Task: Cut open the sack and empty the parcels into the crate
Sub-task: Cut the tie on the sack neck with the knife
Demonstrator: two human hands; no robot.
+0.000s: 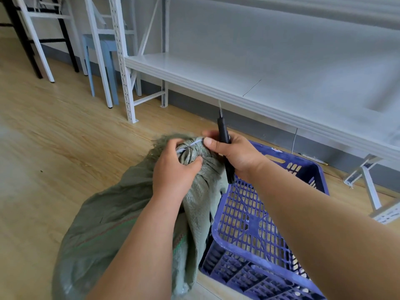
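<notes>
While the left hand gripped the bunched neck of the green woven plastic sack, lying just left of the blue perforated plastic crate, the right hand held a black utility knife, fingertips pinching the white tie. Cutting seemed next, needing the blade turned down. No parcels showed.

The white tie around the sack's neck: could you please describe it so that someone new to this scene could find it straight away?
Start at the blue crate on the wooden floor; the green woven sack leans against its left side. Follow the sack up to its bunched neck, gripped by the left hand. The tie is the thin white band cinched around that neck, just left of the right hand holding the black knife.
</notes>
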